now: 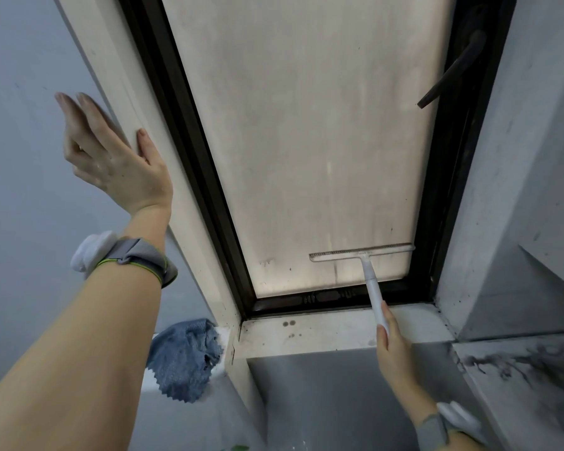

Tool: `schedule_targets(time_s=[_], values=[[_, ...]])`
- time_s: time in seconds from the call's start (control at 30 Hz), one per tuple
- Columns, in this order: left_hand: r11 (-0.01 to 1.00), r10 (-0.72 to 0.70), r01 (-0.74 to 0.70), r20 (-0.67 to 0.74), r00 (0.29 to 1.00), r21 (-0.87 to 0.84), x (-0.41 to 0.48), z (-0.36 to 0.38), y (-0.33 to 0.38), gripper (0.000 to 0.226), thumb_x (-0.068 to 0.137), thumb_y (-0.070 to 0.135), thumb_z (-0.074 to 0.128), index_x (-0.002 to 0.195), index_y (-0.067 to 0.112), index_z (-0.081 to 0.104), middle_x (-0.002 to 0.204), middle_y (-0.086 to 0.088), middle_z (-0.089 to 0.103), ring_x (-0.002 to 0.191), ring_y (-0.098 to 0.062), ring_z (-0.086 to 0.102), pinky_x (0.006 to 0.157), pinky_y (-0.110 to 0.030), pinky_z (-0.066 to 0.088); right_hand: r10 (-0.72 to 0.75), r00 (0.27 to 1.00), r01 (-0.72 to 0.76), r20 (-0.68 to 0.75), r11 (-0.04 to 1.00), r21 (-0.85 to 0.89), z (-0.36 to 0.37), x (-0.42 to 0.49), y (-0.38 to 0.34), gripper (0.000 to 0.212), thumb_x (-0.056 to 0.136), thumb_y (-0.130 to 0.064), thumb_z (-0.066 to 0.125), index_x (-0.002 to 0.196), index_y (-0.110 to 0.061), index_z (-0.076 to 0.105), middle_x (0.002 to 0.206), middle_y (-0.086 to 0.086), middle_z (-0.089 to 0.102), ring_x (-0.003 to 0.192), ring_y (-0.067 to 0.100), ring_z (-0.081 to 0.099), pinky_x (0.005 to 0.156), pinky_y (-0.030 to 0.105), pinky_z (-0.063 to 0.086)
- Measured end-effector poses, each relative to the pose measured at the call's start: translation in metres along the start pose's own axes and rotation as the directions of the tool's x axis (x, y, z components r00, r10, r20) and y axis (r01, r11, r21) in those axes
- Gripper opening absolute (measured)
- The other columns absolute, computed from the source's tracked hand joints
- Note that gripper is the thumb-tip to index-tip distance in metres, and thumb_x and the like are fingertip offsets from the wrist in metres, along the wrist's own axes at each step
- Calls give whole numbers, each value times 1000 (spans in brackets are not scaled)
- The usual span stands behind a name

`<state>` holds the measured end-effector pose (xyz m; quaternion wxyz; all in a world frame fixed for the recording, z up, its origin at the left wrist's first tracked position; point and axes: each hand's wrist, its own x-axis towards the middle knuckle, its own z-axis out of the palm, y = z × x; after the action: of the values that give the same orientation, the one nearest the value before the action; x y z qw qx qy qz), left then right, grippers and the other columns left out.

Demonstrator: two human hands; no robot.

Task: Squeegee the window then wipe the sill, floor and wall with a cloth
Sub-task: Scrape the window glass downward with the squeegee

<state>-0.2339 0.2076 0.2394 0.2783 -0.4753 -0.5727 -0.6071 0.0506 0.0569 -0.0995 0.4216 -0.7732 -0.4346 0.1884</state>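
Note:
A tall frosted window pane in a dark frame fills the middle of the view. A white squeegee lies with its blade flat on the glass near the pane's lower right. My right hand grips the lower end of its white handle, just above the sill. My left hand rests with straight fingers on the pale jamb left of the window, thumb on the jamb's face. A blue cloth lies crumpled on a white ledge at the sill's left end.
A dark window handle juts from the right frame at the top. The sill shows dark spots near its left. A grey wall rises on the right, with black smudges on the ledge below. More grey wall on the left.

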Motion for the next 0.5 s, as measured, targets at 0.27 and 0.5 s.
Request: schedule_targets(time_s=[0.27,0.5], values=[[1000,-2,2,8,1000,1,0,0,-1,64,89,35,44,145,10,28,154,-8,22,130,-25,32,106,-37,24,-157,974,159,-163,987,2,-23,31,-54,50,98,-24,35,144,-34,20,51,2,39,44,19,38,41,26,27],[1000,-5,5,4,1000,4,0,0,-1,64,88,35,44,146,11,27,154,-8,22,131,-22,31,106,-35,23,-35,998,34,-46,999,-28,6,22,-16,52,97,-23,35,145,-30,17,55,11,49,50,31,50,46,36,41]])
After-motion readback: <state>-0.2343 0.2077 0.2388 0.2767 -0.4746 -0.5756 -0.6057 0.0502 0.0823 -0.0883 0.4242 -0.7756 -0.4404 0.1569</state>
